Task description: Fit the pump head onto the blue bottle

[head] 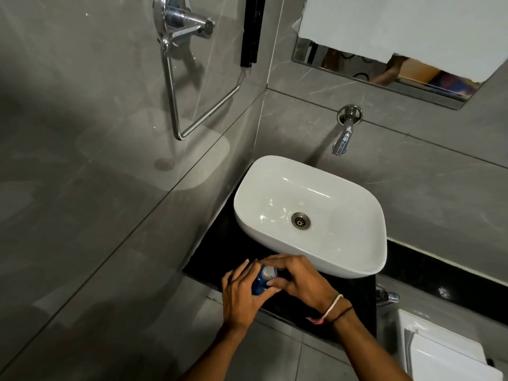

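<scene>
The blue bottle [259,285] stands on the black counter [302,303] just in front of the white basin, seen from above. My left hand [238,294] wraps around its left side and holds it. My right hand [298,279] curls over the top, fingers pinched around the pale pump head [267,273] that sits at the bottle's neck. Most of the bottle's body is hidden by both hands, and I cannot tell how far the pump head is seated.
A white basin [310,215] sits on the counter behind the hands, with a wall tap [343,136] above it. A chrome towel ring [192,86] hangs on the left tiled wall. A mirror [384,70] is at top right, a white toilet cistern [445,350] at bottom right.
</scene>
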Demonstrator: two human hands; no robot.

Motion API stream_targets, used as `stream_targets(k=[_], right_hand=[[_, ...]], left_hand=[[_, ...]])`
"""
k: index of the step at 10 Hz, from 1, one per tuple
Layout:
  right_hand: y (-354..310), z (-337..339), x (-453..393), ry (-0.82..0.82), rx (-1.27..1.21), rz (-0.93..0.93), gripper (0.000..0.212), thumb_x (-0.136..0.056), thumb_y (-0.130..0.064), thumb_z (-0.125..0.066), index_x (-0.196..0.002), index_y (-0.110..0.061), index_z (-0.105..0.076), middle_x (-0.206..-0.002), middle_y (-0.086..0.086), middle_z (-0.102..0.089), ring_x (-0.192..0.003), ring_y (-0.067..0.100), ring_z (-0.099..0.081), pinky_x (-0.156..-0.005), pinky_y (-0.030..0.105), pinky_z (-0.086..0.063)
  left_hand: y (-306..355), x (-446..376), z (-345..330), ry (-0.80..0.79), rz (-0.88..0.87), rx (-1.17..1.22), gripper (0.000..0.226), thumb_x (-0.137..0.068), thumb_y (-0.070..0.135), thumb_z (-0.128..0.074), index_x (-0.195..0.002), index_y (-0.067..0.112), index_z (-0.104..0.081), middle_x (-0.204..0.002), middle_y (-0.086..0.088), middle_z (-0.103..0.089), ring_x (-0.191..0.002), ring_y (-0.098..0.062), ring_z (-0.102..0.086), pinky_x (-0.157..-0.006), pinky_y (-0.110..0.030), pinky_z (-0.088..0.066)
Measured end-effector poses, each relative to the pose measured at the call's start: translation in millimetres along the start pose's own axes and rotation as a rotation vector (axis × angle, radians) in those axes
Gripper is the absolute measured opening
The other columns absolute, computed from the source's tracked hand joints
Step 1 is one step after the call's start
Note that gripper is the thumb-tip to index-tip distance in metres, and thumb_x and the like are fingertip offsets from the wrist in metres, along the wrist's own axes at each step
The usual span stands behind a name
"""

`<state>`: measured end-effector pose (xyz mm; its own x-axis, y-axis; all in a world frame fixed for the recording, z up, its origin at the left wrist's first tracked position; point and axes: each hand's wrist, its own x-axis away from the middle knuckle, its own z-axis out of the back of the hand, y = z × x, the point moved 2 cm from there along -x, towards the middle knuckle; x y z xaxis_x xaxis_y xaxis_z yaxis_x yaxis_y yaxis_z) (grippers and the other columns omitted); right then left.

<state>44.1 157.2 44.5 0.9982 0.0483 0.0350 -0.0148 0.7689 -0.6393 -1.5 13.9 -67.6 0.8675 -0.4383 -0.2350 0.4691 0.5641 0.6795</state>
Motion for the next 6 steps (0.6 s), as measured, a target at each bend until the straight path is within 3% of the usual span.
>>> stream_targets(k=[2, 3, 5, 6], right_hand=[[-4, -9, -1, 0.131, 0.078, -0.093, 0.034, -0.078, -0.043, -0.083, -0.107, -0.025, -0.074, -0.101, -0.007, -0.078, -0.089, 0.008, -0.07, -0.081, 0.032, -0.059], [-5, -9, -1, 0.137, 0.072, -0.097, 0.037, -0.078, -0.043, -0.084, -0.108, -0.025, -0.073, -0.102, -0.005, -0.078, -0.091, 0.01, -0.071, -0.083, 0.034, -0.059], [-1, 0, 8, 0.109, 0.089, -0.137, 0.071, -0.082, -0.054, -0.077, -0.141, -0.022, -0.056, -0.141, -0.001, -0.063, -0.131, 0.013, -0.056, -0.111, 0.029, -0.045], [11, 23, 18, 0.321, 0.255, -0.145, 0.069, -0.092, -0.052, -0.067, -0.149, -0.021, -0.046, -0.153, 0.006, -0.051, -0.141, 0.021, -0.047, -0.116, 0.032, -0.037]], left_hand=[[1, 1, -1, 0.0, -0.017, -0.02, 0.063, -0.063, 0.05, -0.085, -0.117, 0.022, -0.07, -0.117, 0.006, -0.074, -0.123, -0.013, -0.059, -0.093, -0.047, -0.05], [1, 1, 0, -0.004, -0.014, -0.018, 0.063, -0.063, 0.048, -0.086, -0.118, 0.022, -0.07, -0.117, 0.005, -0.074, -0.123, -0.014, -0.06, -0.093, -0.048, -0.051], [6, 1, 5, -0.03, -0.01, 0.019, 0.078, -0.066, 0.059, -0.082, -0.131, 0.022, -0.061, -0.132, 0.004, -0.067, -0.131, -0.017, -0.054, -0.101, -0.048, -0.045], [7, -5, 18, -0.103, -0.038, 0.176, 0.114, -0.063, 0.077, -0.072, -0.152, 0.02, -0.032, -0.152, 0.0, -0.047, -0.142, -0.017, -0.038, -0.112, -0.044, -0.037]])
